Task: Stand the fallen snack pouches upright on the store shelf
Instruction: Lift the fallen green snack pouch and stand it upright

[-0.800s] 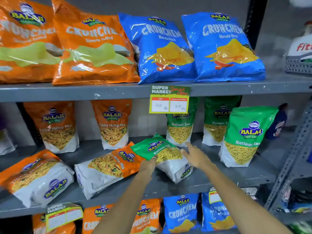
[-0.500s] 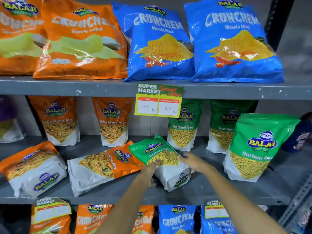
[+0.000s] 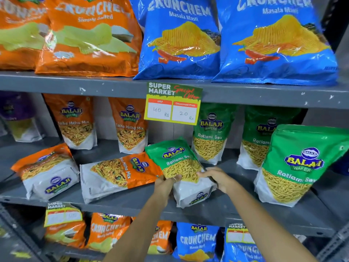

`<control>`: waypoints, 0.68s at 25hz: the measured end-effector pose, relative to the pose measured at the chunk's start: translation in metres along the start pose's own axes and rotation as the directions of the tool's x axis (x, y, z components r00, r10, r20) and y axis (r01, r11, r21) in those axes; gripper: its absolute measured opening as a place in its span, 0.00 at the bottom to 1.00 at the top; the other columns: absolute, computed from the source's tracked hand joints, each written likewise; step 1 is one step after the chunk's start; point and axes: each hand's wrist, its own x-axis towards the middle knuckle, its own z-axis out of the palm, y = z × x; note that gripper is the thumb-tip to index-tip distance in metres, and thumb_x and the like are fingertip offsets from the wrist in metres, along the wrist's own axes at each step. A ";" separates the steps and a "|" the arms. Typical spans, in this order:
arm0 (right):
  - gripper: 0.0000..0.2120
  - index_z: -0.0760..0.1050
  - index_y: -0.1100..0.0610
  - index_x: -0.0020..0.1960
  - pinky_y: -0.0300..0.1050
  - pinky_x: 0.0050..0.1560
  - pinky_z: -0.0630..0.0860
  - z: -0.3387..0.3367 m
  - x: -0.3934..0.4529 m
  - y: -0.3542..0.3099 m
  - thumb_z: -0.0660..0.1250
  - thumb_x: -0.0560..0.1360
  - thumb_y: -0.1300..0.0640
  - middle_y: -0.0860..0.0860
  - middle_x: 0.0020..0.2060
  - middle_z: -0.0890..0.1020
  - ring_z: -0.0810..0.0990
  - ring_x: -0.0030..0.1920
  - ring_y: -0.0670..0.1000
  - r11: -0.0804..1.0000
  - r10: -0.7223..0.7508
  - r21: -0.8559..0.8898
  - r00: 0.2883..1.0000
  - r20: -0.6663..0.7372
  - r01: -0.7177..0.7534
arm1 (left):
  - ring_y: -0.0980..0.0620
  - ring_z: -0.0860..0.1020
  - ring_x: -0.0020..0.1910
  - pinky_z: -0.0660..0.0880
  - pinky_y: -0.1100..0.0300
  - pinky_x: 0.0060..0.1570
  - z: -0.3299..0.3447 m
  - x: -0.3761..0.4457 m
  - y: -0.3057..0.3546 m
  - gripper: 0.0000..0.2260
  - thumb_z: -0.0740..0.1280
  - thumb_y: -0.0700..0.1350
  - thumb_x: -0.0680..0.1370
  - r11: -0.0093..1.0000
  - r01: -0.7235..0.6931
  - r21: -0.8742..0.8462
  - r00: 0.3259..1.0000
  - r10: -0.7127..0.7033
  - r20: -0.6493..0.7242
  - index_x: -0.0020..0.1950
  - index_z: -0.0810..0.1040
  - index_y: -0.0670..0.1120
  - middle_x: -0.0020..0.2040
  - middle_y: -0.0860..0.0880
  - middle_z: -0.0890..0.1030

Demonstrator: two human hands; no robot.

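Note:
A green Ratlami Sev pouch (image 3: 179,163) lies tilted on the middle shelf (image 3: 132,201), its top resting over an orange Tikha Mitha Mix pouch (image 3: 117,173) that lies on its side. My left hand (image 3: 165,186) grips the green pouch's left edge and my right hand (image 3: 217,176) holds its right edge. Another orange pouch (image 3: 47,173) lies fallen at the shelf's left. Upright orange pouches (image 3: 75,121) stand behind, and upright green pouches (image 3: 294,163) stand at the right.
Large orange and blue Crunchem bags (image 3: 179,38) fill the top shelf. A price tag (image 3: 172,103) hangs from that shelf's edge, just above the green pouch. More Crunchem bags (image 3: 196,241) sit on the shelf below. A grey upright post (image 3: 336,242) runs at the lower right.
The view has come closer to the shelf. Both hands have moved from hovering at the green pouch to closing on its two edges.

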 end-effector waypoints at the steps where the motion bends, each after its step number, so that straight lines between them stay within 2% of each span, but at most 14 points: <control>1: 0.21 0.77 0.66 0.55 0.47 0.49 0.74 0.001 -0.002 0.000 0.75 0.64 0.61 0.59 0.49 0.83 0.79 0.53 0.57 0.999 -0.030 0.035 0.999 0.013 0.030 | 0.43 0.76 0.48 0.73 0.49 0.48 -0.003 -0.003 0.003 0.21 0.73 0.42 0.69 0.999 -0.036 0.015 0.999 0.036 0.011 0.58 0.70 0.43 0.47 0.43 0.78; 3: 0.20 0.78 0.64 0.55 0.42 0.50 0.76 0.004 -0.006 -0.002 0.75 0.64 0.63 0.54 0.48 0.83 0.81 0.50 0.53 0.989 -0.102 0.112 0.995 0.013 0.100 | 0.44 0.76 0.47 0.72 0.49 0.48 -0.010 -0.010 0.010 0.14 0.72 0.41 0.70 0.993 -0.115 0.030 0.993 0.113 0.039 0.53 0.73 0.43 0.49 0.42 0.79; 5: 0.18 0.79 0.63 0.53 0.36 0.38 0.78 0.008 -0.014 -0.005 0.74 0.64 0.66 0.51 0.42 0.85 0.83 0.42 0.48 0.972 -0.177 0.159 0.984 0.018 0.172 | 0.44 0.77 0.51 0.73 0.49 0.51 -0.017 -0.015 0.020 0.12 0.71 0.37 0.71 0.979 -0.202 0.010 0.977 0.201 0.072 0.53 0.75 0.45 0.52 0.43 0.80; 7: 0.15 0.80 0.61 0.50 0.38 0.38 0.79 0.013 -0.023 -0.006 0.74 0.64 0.68 0.51 0.41 0.85 0.84 0.41 0.49 0.955 -0.233 0.196 0.972 0.024 0.224 | 0.44 0.77 0.54 0.73 0.49 0.54 -0.022 -0.019 0.028 0.15 0.69 0.33 0.71 0.964 -0.267 -0.015 0.958 0.267 0.109 0.56 0.75 0.43 0.55 0.43 0.80; 9: 0.15 0.80 0.59 0.48 0.38 0.40 0.80 0.017 -0.031 -0.003 0.73 0.63 0.70 0.50 0.42 0.86 0.84 0.42 0.49 0.932 -0.282 0.241 0.959 0.008 0.272 | 0.45 0.77 0.55 0.74 0.52 0.53 -0.028 -0.023 0.033 0.20 0.68 0.30 0.70 0.951 -0.307 -0.029 0.942 0.308 0.136 0.60 0.74 0.41 0.56 0.43 0.80; 13: 0.19 0.81 0.57 0.45 0.37 0.37 0.79 0.019 -0.045 0.009 0.75 0.54 0.67 0.48 0.39 0.87 0.85 0.41 0.48 0.897 -0.316 0.315 0.948 -0.030 0.309 | 0.46 0.79 0.52 0.76 0.60 0.41 -0.035 -0.031 0.030 0.22 0.68 0.26 0.67 0.944 -0.327 -0.042 0.924 0.328 0.197 0.58 0.75 0.42 0.55 0.43 0.81; 17: 0.21 0.80 0.59 0.47 0.38 0.38 0.79 0.015 -0.057 0.019 0.77 0.55 0.65 0.50 0.41 0.87 0.85 0.43 0.50 0.914 -0.287 0.284 0.956 -0.053 0.290 | 0.44 0.79 0.54 0.77 0.57 0.43 -0.031 -0.034 0.024 0.22 0.69 0.26 0.67 0.955 -0.295 -0.034 0.928 0.295 0.228 0.59 0.75 0.40 0.55 0.42 0.81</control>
